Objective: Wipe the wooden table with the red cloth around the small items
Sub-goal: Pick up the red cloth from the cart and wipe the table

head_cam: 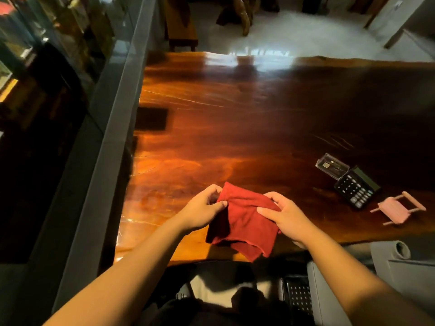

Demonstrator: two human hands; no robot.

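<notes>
The red cloth (242,222) hangs between both hands just above the near edge of the glossy wooden table (235,128). My left hand (202,208) pinches its upper left corner between thumb and fingers. My right hand (284,215) grips its upper right edge, thumb on top. The cloth's lower part droops loose over the table edge. To the right on the table lie a clear plastic card box (332,166), a black calculator (356,188) and a small pink miniature chair (397,209) on its side.
A glass display case (113,109) runs along the table's left side. A dark rectangular patch (151,118) shows at the table's left edge. A grey chair (404,267) stands at the near right. A wooden bench (181,27) and pale floor lie beyond.
</notes>
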